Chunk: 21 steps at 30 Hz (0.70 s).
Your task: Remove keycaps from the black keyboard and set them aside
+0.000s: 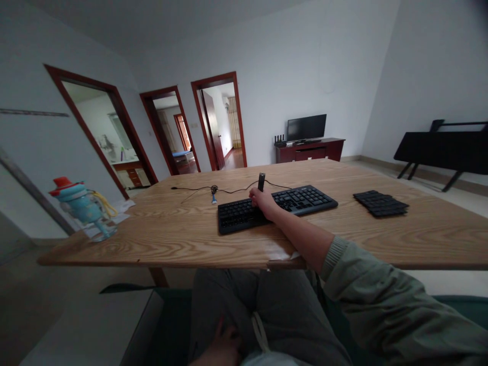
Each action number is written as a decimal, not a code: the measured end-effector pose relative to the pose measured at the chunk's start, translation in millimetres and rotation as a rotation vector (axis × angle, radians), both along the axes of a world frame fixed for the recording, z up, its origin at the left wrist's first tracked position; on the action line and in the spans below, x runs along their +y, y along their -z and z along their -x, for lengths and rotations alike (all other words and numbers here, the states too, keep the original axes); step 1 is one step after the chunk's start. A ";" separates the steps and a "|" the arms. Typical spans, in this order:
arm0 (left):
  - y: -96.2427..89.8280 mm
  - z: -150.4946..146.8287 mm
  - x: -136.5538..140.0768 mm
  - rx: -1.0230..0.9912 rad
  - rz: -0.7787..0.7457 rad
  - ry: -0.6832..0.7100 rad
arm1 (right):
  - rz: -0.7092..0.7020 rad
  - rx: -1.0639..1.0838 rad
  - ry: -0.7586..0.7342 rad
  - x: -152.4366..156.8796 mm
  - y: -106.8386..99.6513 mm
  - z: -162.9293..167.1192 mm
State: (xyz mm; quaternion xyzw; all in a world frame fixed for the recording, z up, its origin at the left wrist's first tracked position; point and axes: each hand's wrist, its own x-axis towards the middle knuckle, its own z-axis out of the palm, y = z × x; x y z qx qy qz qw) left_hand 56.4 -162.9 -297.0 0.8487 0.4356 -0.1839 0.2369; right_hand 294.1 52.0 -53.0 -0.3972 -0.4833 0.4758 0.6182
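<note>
A black keyboard (pixel 310 198) lies at a slant on the wooden table in front of me. My right hand (pixel 264 201) is closed around an upright black stick-shaped tool (pixel 261 181) over the middle of the keyboard. Only the tool's top end shows above the fist; its lower end is hidden by the hand, so I cannot tell whether it touches the keys. Low in the view, my left hand (pixel 225 345) rests on my lap, dim and blurred, its grip unclear.
Behind the keyboard runs a thin cable with a blue-ended plug (pixel 214 200). Flat, dark ribbed pieces (pixel 380 203) lie to the right on the table (pixel 160 244). At its left end stand a light-blue bottle with a red top (pixel 78 201) and some papers (pixel 124 207).
</note>
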 end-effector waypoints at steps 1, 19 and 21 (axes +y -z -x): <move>-2.5 -1.3 -0.3 -0.001 0.000 0.003 | -0.002 -0.005 0.000 -0.3 -0.3 0.1; 10.0 -16.4 3.9 -0.025 -0.005 -0.086 | -0.111 -0.264 0.119 6.2 3.9 4.5; 14.6 -14.9 5.7 -0.034 0.008 -0.083 | -0.135 -0.307 0.131 3.8 1.9 5.8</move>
